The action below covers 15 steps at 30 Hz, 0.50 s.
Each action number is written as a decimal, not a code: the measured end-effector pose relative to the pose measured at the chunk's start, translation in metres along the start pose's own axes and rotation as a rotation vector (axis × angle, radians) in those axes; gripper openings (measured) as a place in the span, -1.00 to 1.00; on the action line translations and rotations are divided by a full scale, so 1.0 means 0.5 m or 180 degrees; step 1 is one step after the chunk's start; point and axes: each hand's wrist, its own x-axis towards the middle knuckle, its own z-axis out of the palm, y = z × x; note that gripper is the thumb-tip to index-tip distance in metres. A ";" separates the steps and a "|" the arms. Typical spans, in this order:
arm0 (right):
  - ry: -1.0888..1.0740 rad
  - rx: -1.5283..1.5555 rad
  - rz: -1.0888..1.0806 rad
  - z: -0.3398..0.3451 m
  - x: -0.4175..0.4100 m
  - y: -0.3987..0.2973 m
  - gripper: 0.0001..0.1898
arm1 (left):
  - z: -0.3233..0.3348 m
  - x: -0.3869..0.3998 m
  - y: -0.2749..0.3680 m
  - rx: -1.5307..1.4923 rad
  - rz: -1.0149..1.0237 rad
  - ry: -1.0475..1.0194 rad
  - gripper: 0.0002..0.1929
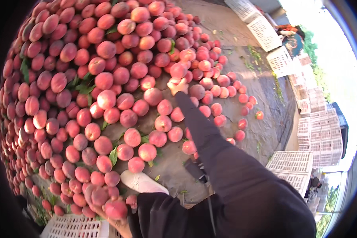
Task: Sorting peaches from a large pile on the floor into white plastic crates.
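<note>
A large heap of red peaches (106,99) covers the left and upper part of the view, thinning out towards the right over a dark ground sheet (267,119). My right hand (178,86), at the end of an outstretched dark sleeve, has its fingers against the lower side of a peach (178,70) at the heap's edge and seems to grip it. Low in the view, my left hand (122,223) holds peaches (116,209) against its palm and fingers; the peaches hide part of it. Loose green leaves (113,156) lie among the fruit.
A white plastic crate (74,227) stands at the bottom left, just below my left hand. A pale shoe (142,182) rests beside the peaches. More white crates (290,162) are stacked along the right. One person (294,41) is by crates at the upper right, another (314,184) at the lower right.
</note>
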 end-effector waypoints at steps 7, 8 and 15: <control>-0.0744 -0.0323 -0.0894 -0.036 -0.093 -0.037 -0.35 | 0.034 0.018 0.001 -0.0097 -0.0143 0.0137 -0.21; -0.0816 -0.0088 -0.0847 -0.062 -0.102 -0.040 -0.34 | 0.042 0.018 0.001 -0.0116 -0.0159 0.0103 -0.20; -0.2897 0.3399 -0.0885 -0.191 -0.345 -0.116 -0.37 | 0.055 -0.037 0.018 -0.0521 -0.0021 -0.0154 -0.14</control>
